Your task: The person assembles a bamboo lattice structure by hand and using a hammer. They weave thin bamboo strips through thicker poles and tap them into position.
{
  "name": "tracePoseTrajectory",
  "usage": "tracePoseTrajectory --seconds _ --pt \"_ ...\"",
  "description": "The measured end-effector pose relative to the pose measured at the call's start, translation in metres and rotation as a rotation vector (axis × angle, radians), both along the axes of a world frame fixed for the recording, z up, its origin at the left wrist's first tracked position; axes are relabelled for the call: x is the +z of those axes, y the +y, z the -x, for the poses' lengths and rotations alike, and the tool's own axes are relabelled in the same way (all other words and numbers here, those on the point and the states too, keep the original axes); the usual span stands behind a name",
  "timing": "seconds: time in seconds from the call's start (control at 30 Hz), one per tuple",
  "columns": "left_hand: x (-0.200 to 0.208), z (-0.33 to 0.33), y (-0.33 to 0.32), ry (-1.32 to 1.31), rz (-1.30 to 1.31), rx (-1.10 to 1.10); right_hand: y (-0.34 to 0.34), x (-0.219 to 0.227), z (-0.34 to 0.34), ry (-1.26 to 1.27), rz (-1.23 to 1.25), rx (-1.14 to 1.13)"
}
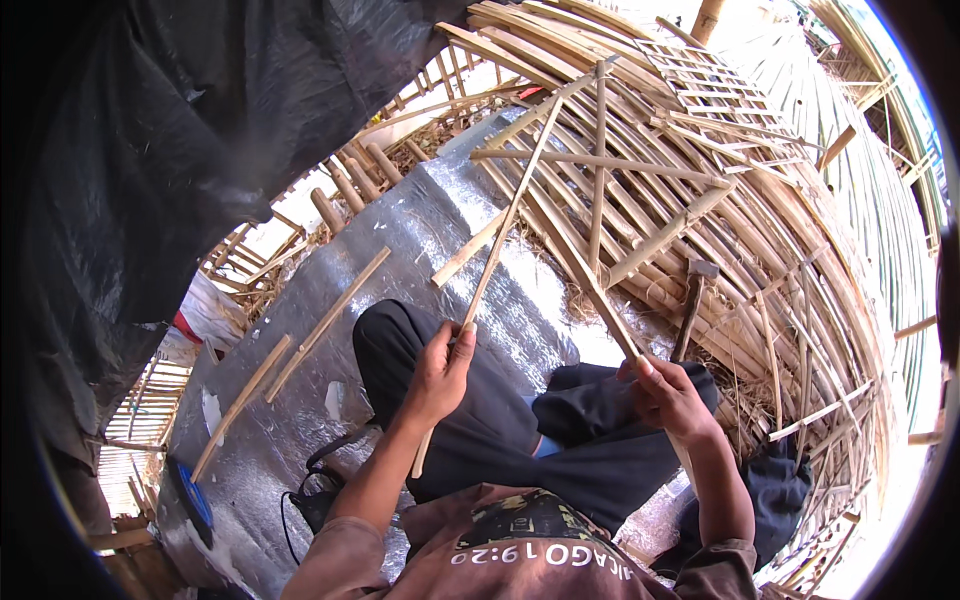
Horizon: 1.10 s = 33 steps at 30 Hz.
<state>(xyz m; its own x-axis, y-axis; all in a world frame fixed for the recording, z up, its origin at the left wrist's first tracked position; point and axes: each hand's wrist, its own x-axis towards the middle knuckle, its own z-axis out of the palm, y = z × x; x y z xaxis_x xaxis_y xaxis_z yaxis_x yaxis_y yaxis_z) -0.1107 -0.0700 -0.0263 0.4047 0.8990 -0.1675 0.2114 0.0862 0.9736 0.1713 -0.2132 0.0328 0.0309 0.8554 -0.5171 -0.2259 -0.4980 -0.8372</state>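
My left hand (440, 375) is closed around a thin bamboo strip (515, 205), which runs up and away to the right; its lower end sticks out below the hand. In my right hand (665, 395) I grip a wider bamboo strip (580, 265), slanting up and to the left. Beyond both hands, several bamboo sticks (640, 165) cross one another at angles. Whether they are joined to the held strips I cannot tell. A hammer (694, 300) with a wooden handle lies just beyond my right hand.
Two loose bamboo strips (325, 330) lie on the silver foil sheet (400, 235) to my left, near a blue-edged object (193, 495). Long bamboo slats (800, 250) are heaped at the right. Black sheeting (200, 130) hangs at the upper left. My crossed legs (480, 410) are below.
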Motion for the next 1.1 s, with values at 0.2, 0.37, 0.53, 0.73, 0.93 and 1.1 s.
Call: tracePoseTrajectory --seconds 0.2,0.37,0.53,0.73,0.93,1.1 --pt "-0.011 -0.016 -0.003 -0.060 0.014 0.094 0.004 0.001 0.002 0.245 0.071 0.011" --pt "-0.016 -0.016 -0.007 -0.033 -0.007 0.081 -0.005 -0.014 -0.001 0.445 0.060 0.068" --pt "-0.016 -0.020 -0.011 -0.036 -0.076 0.077 -0.013 -0.012 -0.003 0.636 0.080 0.111" --pt "-0.009 -0.026 -0.024 0.020 -0.263 0.146 -0.024 -0.004 -0.011 0.795 0.076 0.193" --pt "-0.007 -0.030 -0.024 0.124 -0.342 0.147 -0.023 0.017 -0.024 0.309 0.123 0.093" --pt "0.008 -0.032 -0.031 0.218 -0.441 0.228 -0.006 0.012 -0.016 -1.331 -0.337 -0.065"
